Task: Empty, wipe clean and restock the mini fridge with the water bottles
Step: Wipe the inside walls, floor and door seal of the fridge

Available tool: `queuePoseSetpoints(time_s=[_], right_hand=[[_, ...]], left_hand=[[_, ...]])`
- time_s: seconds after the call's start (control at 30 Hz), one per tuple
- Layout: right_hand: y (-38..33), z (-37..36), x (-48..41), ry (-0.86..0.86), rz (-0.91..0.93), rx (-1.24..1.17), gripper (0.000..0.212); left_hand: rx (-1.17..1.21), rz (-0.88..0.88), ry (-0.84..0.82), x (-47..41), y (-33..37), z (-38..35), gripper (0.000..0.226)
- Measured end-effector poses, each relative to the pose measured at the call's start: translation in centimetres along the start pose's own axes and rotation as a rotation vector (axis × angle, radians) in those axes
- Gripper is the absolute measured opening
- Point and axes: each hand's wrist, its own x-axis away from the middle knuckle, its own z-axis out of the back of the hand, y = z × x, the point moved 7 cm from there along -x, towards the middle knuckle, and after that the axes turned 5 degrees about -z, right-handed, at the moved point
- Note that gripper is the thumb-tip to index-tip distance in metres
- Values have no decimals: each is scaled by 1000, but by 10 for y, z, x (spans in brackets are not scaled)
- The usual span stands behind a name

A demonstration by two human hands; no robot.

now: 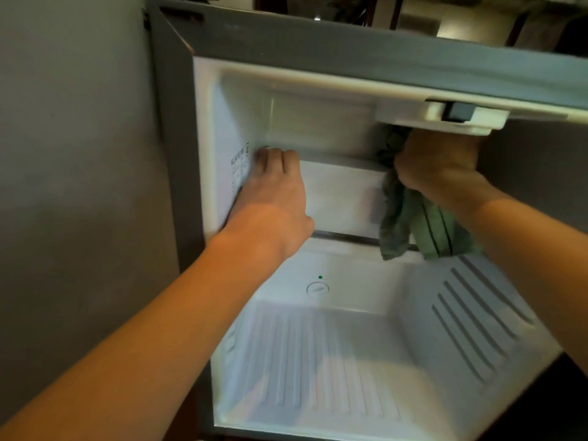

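**Mini fridge** [334, 370]: stands open. The lit white cavity holds nothing that can be seen: ribbed floor and ribbed right wall are bare. No water bottles are in view anywhere, inside or out. Judged stage: emptied, wiping in progress, restocking not begun.

**White inner panel** [343, 192]: sits across the upper back of the cavity and looks like the front of a small inner compartment. What lies behind it is hidden. Risk: pressure from both sides could flex the panel or spring it off its mounts, since it appears to be thin plastic.

**Cloth** [413, 224]: green, bunched at the top and hanging loose below, in the upper right corner of the cavity. Risk: the loose tail could snag the control housing [445, 117] just above it.

**Right hand** [442, 167]: fingers closed round the bunched cloth, tucked under the housing. Risk: knuckles striking that housing on an upward stroke.

**Left hand** [273, 192]: rests on the panel's upper left corner, beside the left wall. Blur prevents saying whether the fingers grip the edge or only press on it.

**Dial** [317, 288]: round, on the ledge below the panel, with a green dot just above it. Risk: a wipe across it could alter the setting.

**Label** [240, 167]: on the left wall. Wet rubbing could lift it.
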Motion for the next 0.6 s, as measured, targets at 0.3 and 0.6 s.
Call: queuePoseSetpoints(time_s=[0.3,0.6], right_hand=[[-140,8,25,-2,339,-259,38],[-47,-13,73,392,578,-434,33]], left_hand=[[192,91,92,0,-4,3,67],[-2,2,91,2,0,-9,69]])
